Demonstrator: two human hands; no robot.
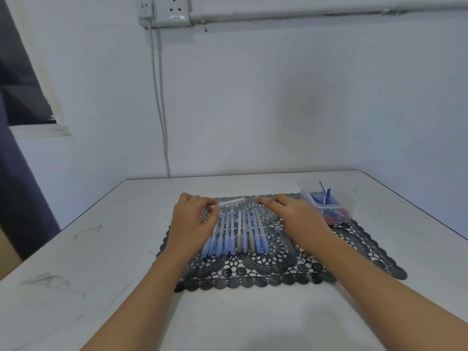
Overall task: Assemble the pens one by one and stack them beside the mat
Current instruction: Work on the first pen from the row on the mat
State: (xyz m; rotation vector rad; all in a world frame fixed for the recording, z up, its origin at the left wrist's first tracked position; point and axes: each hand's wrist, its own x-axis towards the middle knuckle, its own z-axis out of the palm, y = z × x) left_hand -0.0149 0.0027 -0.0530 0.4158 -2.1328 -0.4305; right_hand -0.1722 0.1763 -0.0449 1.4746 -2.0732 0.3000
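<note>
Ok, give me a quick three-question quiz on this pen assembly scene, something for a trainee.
1. True or false: the left hand grips a clear pen barrel.
2. The row of pens lies: A) on the mat, B) beside the mat, C) under the mat.
3. Fill in: the plastic tub of refills stands at the mat's far ____ corner.
Key: 1 true; 2 A; 3 right.
</note>
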